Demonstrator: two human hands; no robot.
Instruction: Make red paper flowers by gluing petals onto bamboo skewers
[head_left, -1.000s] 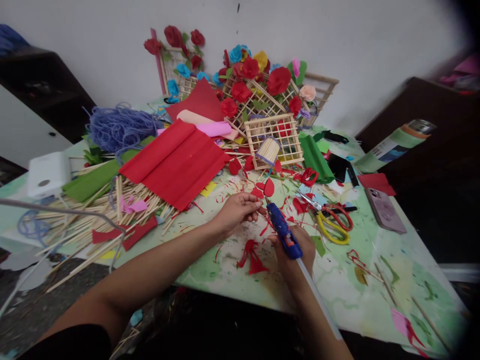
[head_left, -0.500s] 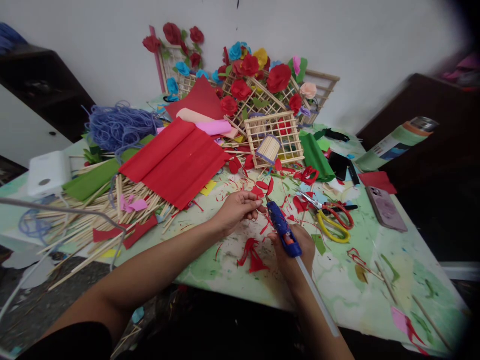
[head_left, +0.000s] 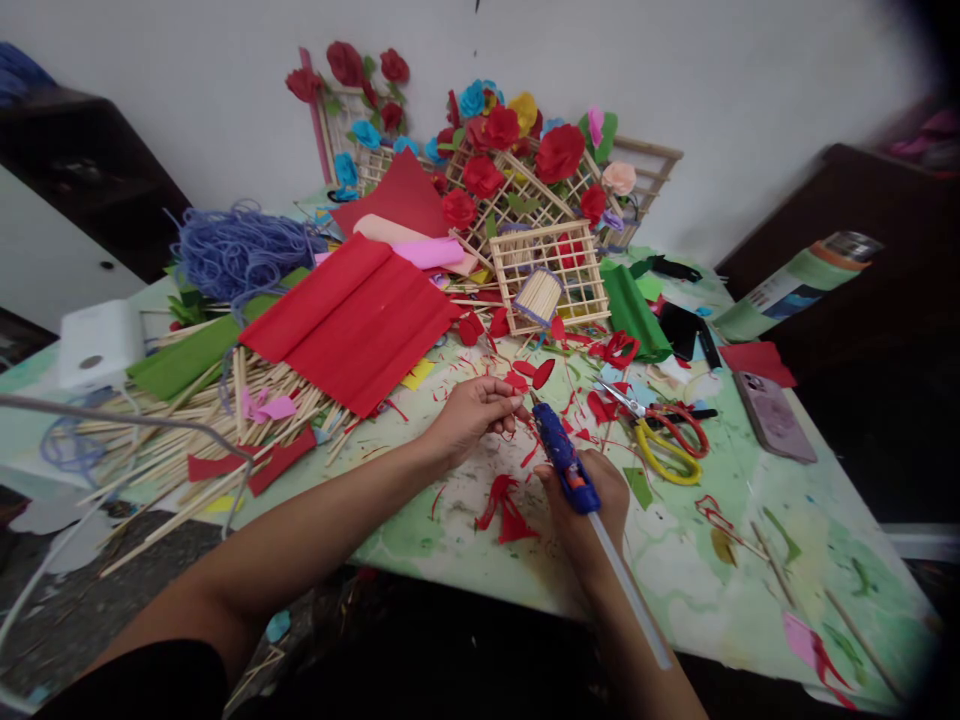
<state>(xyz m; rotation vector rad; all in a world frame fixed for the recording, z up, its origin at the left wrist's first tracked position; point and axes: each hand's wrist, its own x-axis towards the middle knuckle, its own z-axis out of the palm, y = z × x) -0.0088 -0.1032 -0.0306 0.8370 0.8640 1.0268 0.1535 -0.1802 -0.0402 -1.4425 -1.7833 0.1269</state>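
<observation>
Head view: right hand (head_left: 609, 500) gripping blue glue gun (head_left: 556, 445), nozzle up by left fingertips.
Left hand (head_left: 480, 418) thumb and fingers pinched together, can't tell on what; red petal (head_left: 544, 373) just beyond nozzle; scissors (head_left: 667, 450) right of gun on table (head_left: 450, 560).

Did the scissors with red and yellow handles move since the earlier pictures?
No. Against the smartphone to their right, the scissors lie in the same spot, pointing the same way.

Left hand (head_left: 472, 422) curled, right hand (head_left: 611, 492) gripping — forearms (head_left: 322, 515) angled inward
</observation>
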